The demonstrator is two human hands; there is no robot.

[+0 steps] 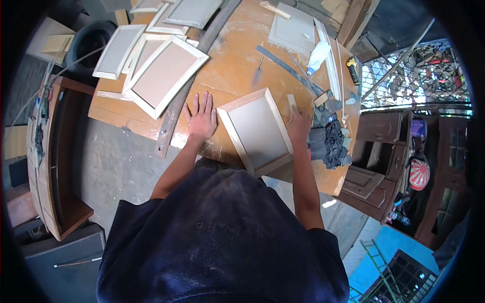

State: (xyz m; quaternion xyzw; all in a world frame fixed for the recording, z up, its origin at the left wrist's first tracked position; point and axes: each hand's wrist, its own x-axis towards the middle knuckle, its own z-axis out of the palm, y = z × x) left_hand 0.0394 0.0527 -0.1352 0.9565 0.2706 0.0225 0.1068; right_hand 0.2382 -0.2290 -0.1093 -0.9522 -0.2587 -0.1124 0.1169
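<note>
My left hand lies flat on the wooden table, fingers spread, holding nothing. Just right of it is a picture-frame-like panel with a pale wood border and a light grey centre, tilted at the table's near edge against my body. At the panel's right side, my right hand is closed, palm down. A small pale flat strip sticks out beyond its fingers; its other end is hidden by the hand. On the table beyond the panel lies a thin tool with a dark blade.
Several similar framed panels are piled at the table's left, beside a long dark wooden bar. Rightward sit a white bottle, a crumpled black cloth, long white strips and a yellow-black power tool. Cabinets stand right.
</note>
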